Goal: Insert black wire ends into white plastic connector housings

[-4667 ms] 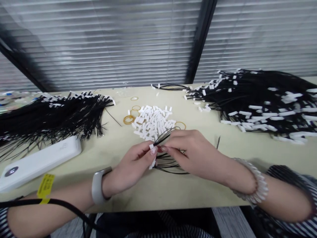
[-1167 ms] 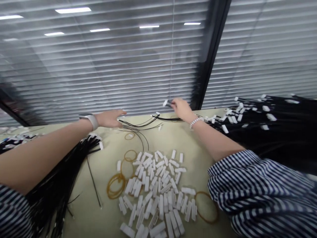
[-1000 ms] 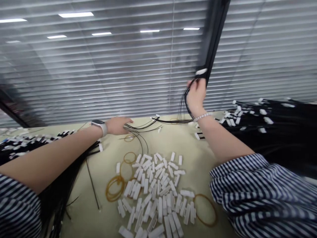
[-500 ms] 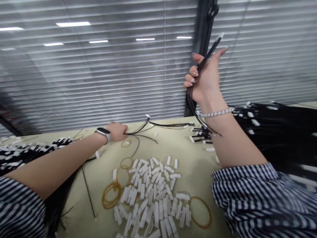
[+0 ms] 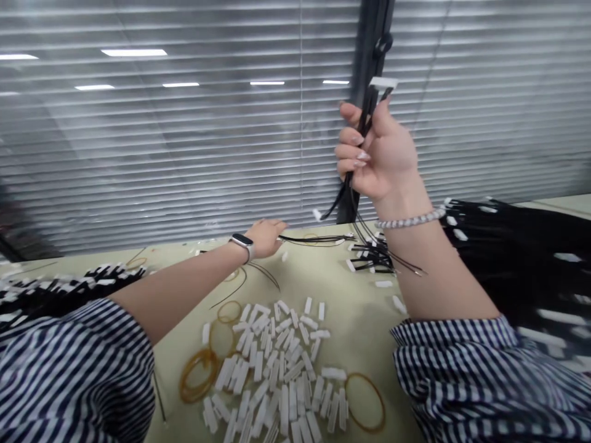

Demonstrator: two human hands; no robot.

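My right hand (image 5: 378, 157) is raised above the table's far edge, fingers closed around a thin bundle of black wires (image 5: 364, 120) that has a white connector at its top and hangs down below my fist. My left hand (image 5: 265, 237), with a watch on its wrist, reaches across the beige table (image 5: 364, 326) to loose black wires (image 5: 314, 239) lying at the far edge; whether its fingers grip them I cannot tell. A heap of small white connector housings (image 5: 277, 369) lies between my arms.
Several tan rubber bands (image 5: 198, 378) lie around the white heap. A large pile of black wires with white ends (image 5: 517, 258) fills the right side, and another such pile (image 5: 55, 292) lies at the left. Closed window blinds (image 5: 184, 141) stand right behind the table.
My right hand has lifted the wire bundle off the table's far edge and turned it upright. My left hand slid right along the far edge to the loose wires.
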